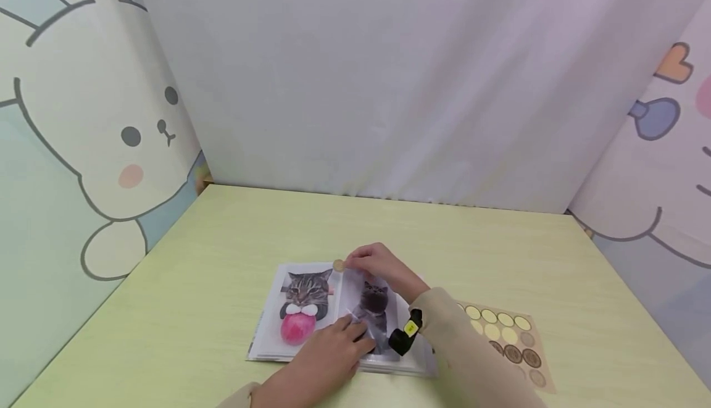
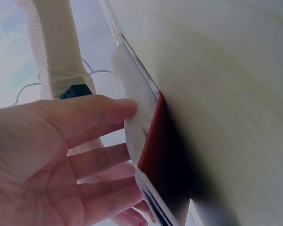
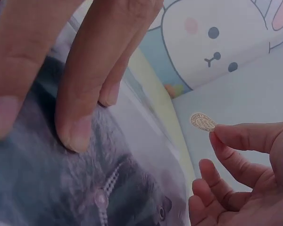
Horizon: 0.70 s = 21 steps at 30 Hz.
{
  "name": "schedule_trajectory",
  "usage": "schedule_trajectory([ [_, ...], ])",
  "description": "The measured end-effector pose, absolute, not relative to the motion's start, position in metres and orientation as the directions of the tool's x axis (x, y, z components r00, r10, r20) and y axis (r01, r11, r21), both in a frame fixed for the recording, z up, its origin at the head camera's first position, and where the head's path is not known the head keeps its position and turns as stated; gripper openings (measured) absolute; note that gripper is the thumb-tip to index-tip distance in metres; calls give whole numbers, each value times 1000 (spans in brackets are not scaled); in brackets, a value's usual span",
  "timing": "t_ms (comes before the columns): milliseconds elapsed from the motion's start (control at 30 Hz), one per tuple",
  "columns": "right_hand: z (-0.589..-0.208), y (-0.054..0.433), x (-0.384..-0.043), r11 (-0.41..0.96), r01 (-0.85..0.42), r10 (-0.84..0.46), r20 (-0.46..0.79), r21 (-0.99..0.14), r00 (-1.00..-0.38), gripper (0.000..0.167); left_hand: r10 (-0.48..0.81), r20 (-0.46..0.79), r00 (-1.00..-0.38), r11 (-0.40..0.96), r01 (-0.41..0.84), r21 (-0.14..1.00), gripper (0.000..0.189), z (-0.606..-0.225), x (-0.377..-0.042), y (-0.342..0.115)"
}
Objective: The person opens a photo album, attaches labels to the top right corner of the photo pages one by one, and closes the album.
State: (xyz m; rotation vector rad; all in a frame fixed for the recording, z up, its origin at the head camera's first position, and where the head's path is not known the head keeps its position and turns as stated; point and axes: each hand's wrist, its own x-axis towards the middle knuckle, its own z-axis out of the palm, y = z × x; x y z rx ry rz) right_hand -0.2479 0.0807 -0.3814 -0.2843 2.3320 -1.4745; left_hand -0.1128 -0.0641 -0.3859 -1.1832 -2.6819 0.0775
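An open photo album lies on the table with cat pictures on both pages. Between thumb and fingertip my right hand pinches a small round sticker by its edge, near the album's top by the fold. Printed lettering shows on the sticker, too small to read. My left hand rests on the lower part of the right page, its fingers spread over the grey cat photo. From the left wrist view, the left thumb and fingers lie along the album's page edges.
Right of the album, partly behind my right sleeve, lies a sheet of round stickers in yellow and brown. The pale yellow table meets a white curtain at the back. Cartoon-printed panels stand at both sides.
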Motion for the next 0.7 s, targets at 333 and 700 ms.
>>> schedule_trajectory([
  [333,-380,62,-254,553,18,-298,-219,-833,-929,19,735,183,-653,677,719,-156,26,-386,-113,-64],
  [700,-385,55,-257,563,48,-287,-249,-825,-925,19,737,186,-649,675,718,-170,25,-387,-113,-64],
])
